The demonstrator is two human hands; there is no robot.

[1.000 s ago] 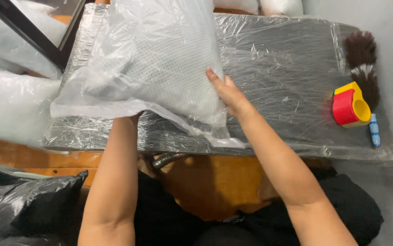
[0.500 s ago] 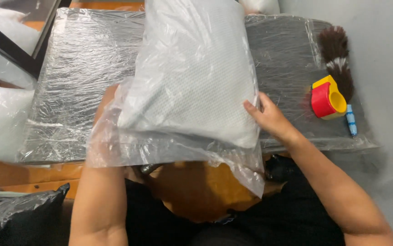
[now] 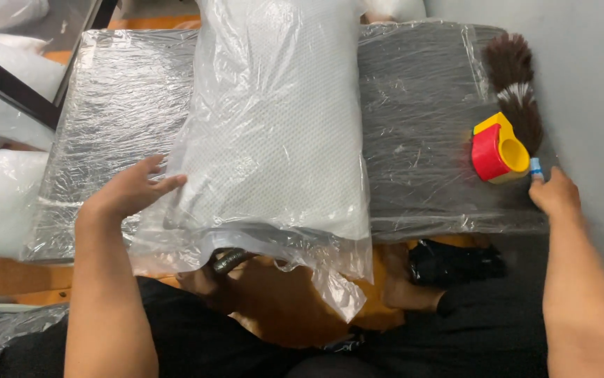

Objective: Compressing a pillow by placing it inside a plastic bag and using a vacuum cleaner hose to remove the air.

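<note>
on wrapped table (image 3: 421,140), bagged pillow (image 3: 274,133) lengthwise away, left hand (image 3: 130,190) beside

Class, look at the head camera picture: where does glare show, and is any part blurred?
Head view: glare streaks the clear bag and the plastic-wrapped table; the left hand and right hand look sharp; the tape dispenser is evenly lit.

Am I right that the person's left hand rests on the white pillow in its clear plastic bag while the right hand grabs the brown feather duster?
Not quite. In the head view the left hand does rest on the white pillow in its clear plastic bag, but the right hand is not on the brown feather duster. It reaches to a small blue object beside the red and yellow tape dispenser.
</note>
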